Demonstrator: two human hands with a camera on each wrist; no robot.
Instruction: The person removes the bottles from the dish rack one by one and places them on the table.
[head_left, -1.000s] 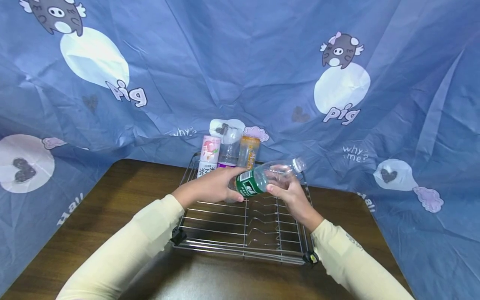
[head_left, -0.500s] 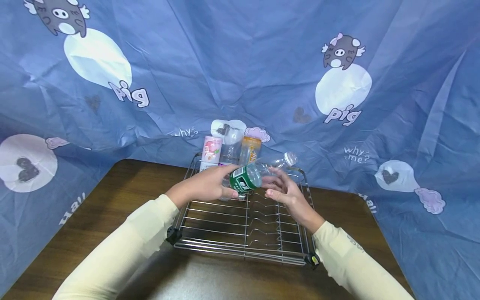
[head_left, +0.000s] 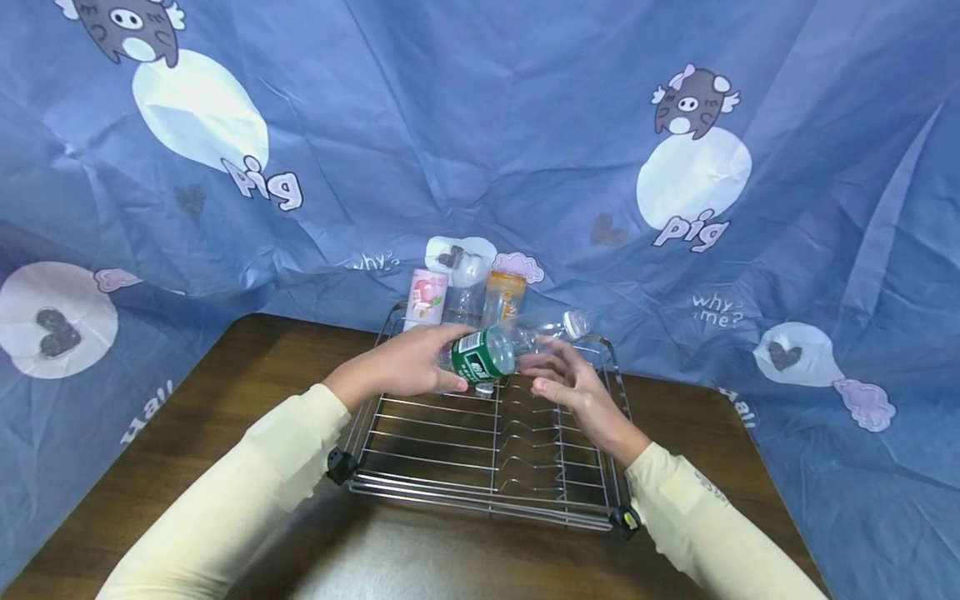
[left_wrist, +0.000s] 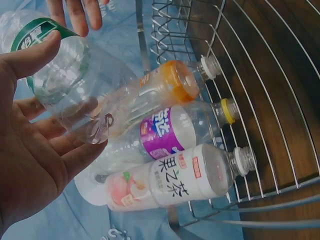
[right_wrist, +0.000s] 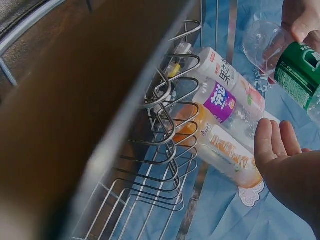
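Note:
In the head view, my left hand (head_left: pixel 408 360) grips a clear plastic bottle with a green label (head_left: pixel 476 357) around its lower part. Its thumb is in front and its fingers are behind. The bottle tilts above the rack, its white-ringed neck up to the right. My right hand (head_left: pixel 576 385) hovers beside the bottle's upper part, fingers loosely bent. In the right wrist view that hand (right_wrist: pixel 292 160) is apart from the bottle (right_wrist: pixel 297 72). A peach-drink bottle (left_wrist: pixel 175 177), a purple-label bottle (left_wrist: pixel 167 131) and an orange bottle (left_wrist: pixel 170 85) rest neck-down in the rack.
The metal wire dish rack (head_left: pixel 491 487) stands on a brown wooden table (head_left: pixel 285 358). Wavy wire dividers (head_left: pixel 517 454) line its right half, and black fittings (head_left: pixel 341 465) mark its front corners. Behind hangs a blue cloth (head_left: pixel 480 125) with pig prints.
The green-label bottle has shifted left and its base has turned more toward the rack's back. My right hand has come away from the bottle while my left keeps its grip.

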